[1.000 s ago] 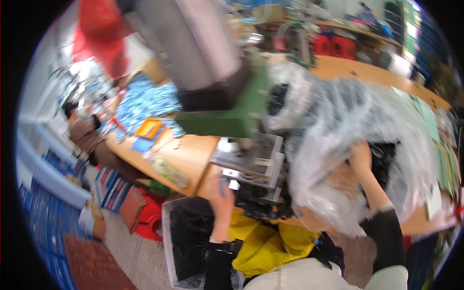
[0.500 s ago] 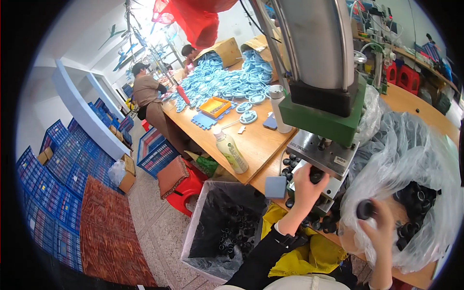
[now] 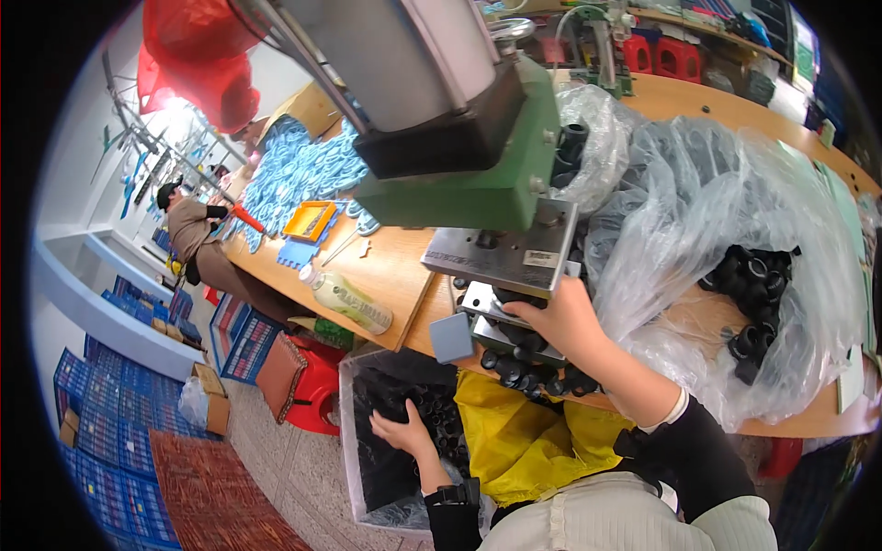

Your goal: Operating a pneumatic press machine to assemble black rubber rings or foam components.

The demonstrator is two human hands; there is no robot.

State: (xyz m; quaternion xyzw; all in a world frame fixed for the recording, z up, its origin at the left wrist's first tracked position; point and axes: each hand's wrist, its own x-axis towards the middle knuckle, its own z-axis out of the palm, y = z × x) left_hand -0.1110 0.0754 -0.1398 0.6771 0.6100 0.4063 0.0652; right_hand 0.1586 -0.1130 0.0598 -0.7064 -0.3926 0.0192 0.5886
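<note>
My right hand (image 3: pixel 562 323) rests on the metal die of a green press (image 3: pixel 478 184), with its fingertips tucked among small black rings (image 3: pixel 514 367) lined along the bench edge. What those fingertips hold is hidden. My left hand (image 3: pixel 402 430) reaches down into a clear plastic bin (image 3: pixel 347 404) on the floor, and its fingers curl into the pile of black parts (image 3: pixel 390 473) inside. A large clear bag (image 3: pixel 698 202) lies open on the bench to my right with more black rings (image 3: pixel 758 285) in it.
A yellow bag (image 3: pixel 524 432) hangs between bin and bench. A pale bottle (image 3: pixel 351 299), an orange tray (image 3: pixel 310 220) and blue pieces lie on the wooden bench. Another person (image 3: pixel 195 234) works at its far left. A red stool (image 3: pixel 308 397), blue crates (image 3: pixel 110 441) and a mat (image 3: pixel 211 496) cover the floor.
My left hand has dropped from the press down into the floor bin. My right hand, which held a black ring over the bag, has moved left onto the die.
</note>
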